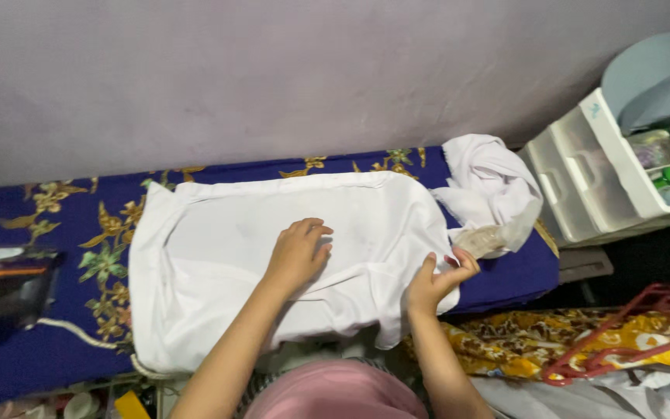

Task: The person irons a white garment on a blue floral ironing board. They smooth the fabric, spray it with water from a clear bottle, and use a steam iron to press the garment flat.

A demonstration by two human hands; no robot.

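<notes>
A white garment point(219, 256) lies spread flat over a blue board cover with gold and green flowers point(56, 209). My left hand point(300, 252) rests palm down on the middle of the garment, fingers apart. Over at the garment's right edge, my right hand point(437, 279) pinches the white cloth between thumb and fingers. More white cloth point(490, 182) is bunched up at the board's far right end.
An iron point(5, 283) sits at the left end of the board. A white plastic drawer unit point(591, 178) with bottles on top stands at the right. A red hanger point(630, 326) lies on yellow patterned fabric point(505, 337) at lower right. A grey wall runs behind.
</notes>
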